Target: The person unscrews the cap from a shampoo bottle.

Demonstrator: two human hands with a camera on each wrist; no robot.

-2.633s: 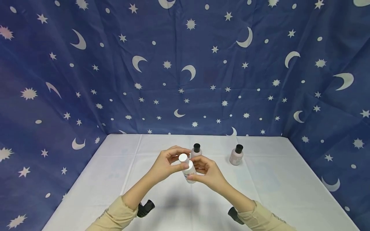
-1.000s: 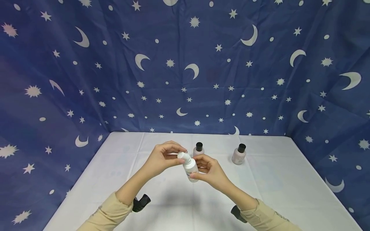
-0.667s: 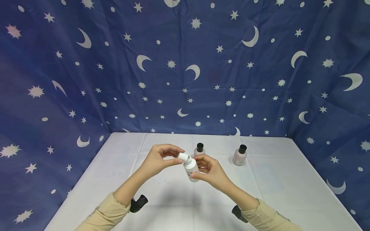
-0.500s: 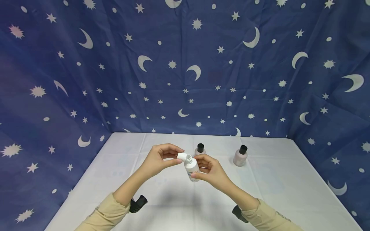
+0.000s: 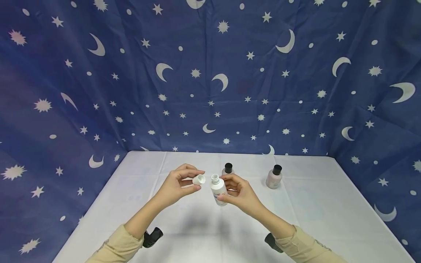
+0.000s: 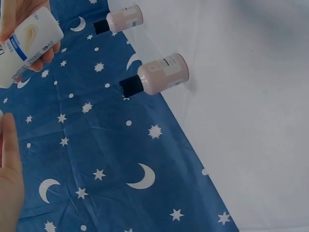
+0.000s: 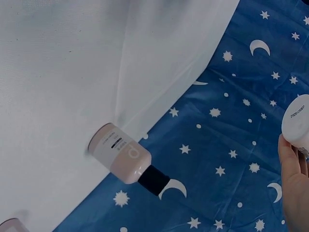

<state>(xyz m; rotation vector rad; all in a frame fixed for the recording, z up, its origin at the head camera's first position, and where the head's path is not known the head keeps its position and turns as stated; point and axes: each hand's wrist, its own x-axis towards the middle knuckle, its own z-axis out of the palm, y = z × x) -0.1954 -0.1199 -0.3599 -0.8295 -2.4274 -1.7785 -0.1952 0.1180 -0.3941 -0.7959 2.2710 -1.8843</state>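
A white labelled bottle (image 5: 218, 191) with its threaded neck bare is gripped by my right hand (image 5: 241, 193), thumb in front and fingers behind. My left hand (image 5: 177, 186) pinches a white screw cap (image 5: 198, 179) between thumb and fingers, its hollow underside turned toward the bottle. A small gap separates cap and bottle neck, and both are held up over the table. In the left wrist view the white bottle (image 6: 31, 43) shows its printed label, while the cap is almost all cut off. The right wrist view shows the bottle's round base (image 7: 297, 121) above my fingers.
Two pink bottles with black caps stand on the white table (image 5: 148, 215). One pink bottle (image 5: 228, 171) is behind the right hand, partly covered; the other pink bottle (image 5: 273, 179) is farther right. A blue curtain (image 5: 184, 91) with moons and stars surrounds the table's back and sides.
The white cap has come off the bottle's neck. My left hand has moved left with it and tilted its open side toward the bottle, while my right hand keeps hold of the bottle.
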